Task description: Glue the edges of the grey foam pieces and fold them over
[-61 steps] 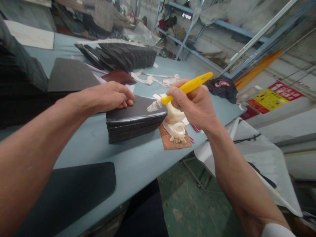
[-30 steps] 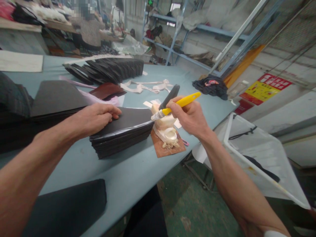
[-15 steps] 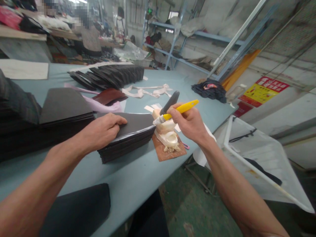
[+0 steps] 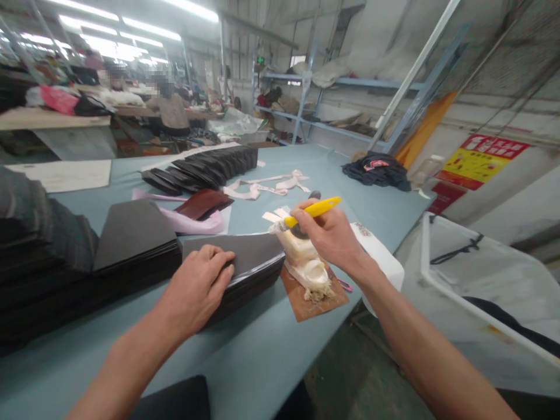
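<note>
My left hand lies flat, fingers stretched, on top of a stack of black sheets near the front of the light blue table. My right hand is closed round a yellow-handled brush, whose white bristle tip sits at the stack's right edge. Just below the brush stands a glue-crusted pot on a brown board. A dark handle end pokes up behind my right fingers.
A larger pile of black sheets lies to the left, fanned black pieces and white strips farther back. A dark cloth bundle sits at the far right edge. A white frame with plastic stands right of the table. People work at distant benches.
The camera has tilted up, showing more of the room. My left hand slid toward the near side of the stack. The brush stays at the stack's right edge, by the glue pot.
</note>
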Action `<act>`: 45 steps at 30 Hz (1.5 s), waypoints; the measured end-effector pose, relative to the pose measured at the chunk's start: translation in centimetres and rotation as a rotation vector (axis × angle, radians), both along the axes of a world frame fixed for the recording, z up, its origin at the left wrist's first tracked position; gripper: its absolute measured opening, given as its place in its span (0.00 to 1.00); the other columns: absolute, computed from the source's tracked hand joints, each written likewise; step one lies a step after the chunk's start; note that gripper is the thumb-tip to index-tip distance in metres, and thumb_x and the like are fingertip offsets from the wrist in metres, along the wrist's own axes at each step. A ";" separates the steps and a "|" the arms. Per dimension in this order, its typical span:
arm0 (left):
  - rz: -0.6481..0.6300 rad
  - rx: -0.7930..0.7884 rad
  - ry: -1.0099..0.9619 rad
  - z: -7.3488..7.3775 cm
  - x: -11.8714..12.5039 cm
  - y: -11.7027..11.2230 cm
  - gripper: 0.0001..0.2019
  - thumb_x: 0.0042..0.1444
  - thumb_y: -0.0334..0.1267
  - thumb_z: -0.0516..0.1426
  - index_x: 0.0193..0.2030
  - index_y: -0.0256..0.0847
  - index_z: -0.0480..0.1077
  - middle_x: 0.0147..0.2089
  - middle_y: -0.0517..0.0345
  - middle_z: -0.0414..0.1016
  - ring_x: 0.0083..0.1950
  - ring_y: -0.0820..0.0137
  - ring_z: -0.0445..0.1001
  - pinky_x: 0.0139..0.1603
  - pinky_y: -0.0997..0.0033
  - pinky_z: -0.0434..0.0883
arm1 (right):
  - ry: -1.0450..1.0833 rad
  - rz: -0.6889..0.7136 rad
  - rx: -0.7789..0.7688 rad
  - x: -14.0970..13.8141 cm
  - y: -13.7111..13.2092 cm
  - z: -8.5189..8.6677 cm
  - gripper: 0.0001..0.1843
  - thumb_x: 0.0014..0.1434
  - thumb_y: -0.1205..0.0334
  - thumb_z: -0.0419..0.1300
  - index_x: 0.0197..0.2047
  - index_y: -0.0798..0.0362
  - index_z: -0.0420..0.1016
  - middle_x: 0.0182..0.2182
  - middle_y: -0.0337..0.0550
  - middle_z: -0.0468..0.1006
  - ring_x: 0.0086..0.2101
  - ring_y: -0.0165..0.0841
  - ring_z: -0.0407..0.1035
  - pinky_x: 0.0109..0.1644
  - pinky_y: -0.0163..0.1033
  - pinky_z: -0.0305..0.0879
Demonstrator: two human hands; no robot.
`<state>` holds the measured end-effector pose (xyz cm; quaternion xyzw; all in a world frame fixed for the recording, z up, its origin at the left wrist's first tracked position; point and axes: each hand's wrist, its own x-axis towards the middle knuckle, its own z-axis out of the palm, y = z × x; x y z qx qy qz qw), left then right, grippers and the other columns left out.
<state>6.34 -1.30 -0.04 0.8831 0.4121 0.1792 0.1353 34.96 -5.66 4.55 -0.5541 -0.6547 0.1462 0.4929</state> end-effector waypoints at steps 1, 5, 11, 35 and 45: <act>0.003 0.014 -0.003 -0.2 -0.1 -0.1 0.27 0.72 0.51 0.46 0.61 0.43 0.80 0.56 0.44 0.81 0.54 0.53 0.80 0.60 0.46 0.78 | 0.011 0.032 0.001 -0.4 0.5 0.1 0.23 0.71 0.40 0.62 0.40 0.53 0.80 0.28 0.37 0.75 0.27 0.29 0.66 0.33 0.39 0.60; 0.001 0.037 -0.029 -1.0 -0.2 -0.5 0.26 0.74 0.51 0.46 0.62 0.44 0.80 0.57 0.44 0.80 0.55 0.54 0.79 0.61 0.46 0.78 | 0.068 0.145 0.039 -2.0 2.7 0.1 0.21 0.72 0.42 0.61 0.40 0.53 0.79 0.28 0.35 0.73 0.28 0.28 0.64 0.33 0.39 0.59; 0.011 0.087 -0.095 -1.5 -0.1 -1.2 0.26 0.77 0.49 0.44 0.61 0.43 0.79 0.56 0.46 0.79 0.53 0.56 0.79 0.58 0.47 0.79 | 0.087 0.229 0.013 -3.6 5.4 -0.5 0.21 0.73 0.44 0.60 0.37 0.53 0.78 0.27 0.33 0.69 0.27 0.27 0.62 0.34 0.38 0.57; 0.007 0.152 -0.024 -1.0 0.5 -2.3 0.19 0.73 0.34 0.50 0.63 0.38 0.77 0.56 0.45 0.78 0.52 0.55 0.76 0.57 0.47 0.81 | -0.388 0.130 -0.145 -5.9 7.8 1.0 0.21 0.74 0.52 0.56 0.34 0.55 0.78 0.25 0.36 0.69 0.28 0.28 0.59 0.36 0.40 0.50; 0.076 0.019 0.075 0.2 1.4 -2.8 0.16 0.71 0.32 0.51 0.57 0.39 0.78 0.59 0.44 0.78 0.54 0.52 0.76 0.62 0.39 0.80 | -0.488 0.220 -0.107 -8.8 8.8 1.7 0.21 0.77 0.52 0.58 0.35 0.55 0.80 0.25 0.35 0.69 0.27 0.27 0.60 0.36 0.40 0.48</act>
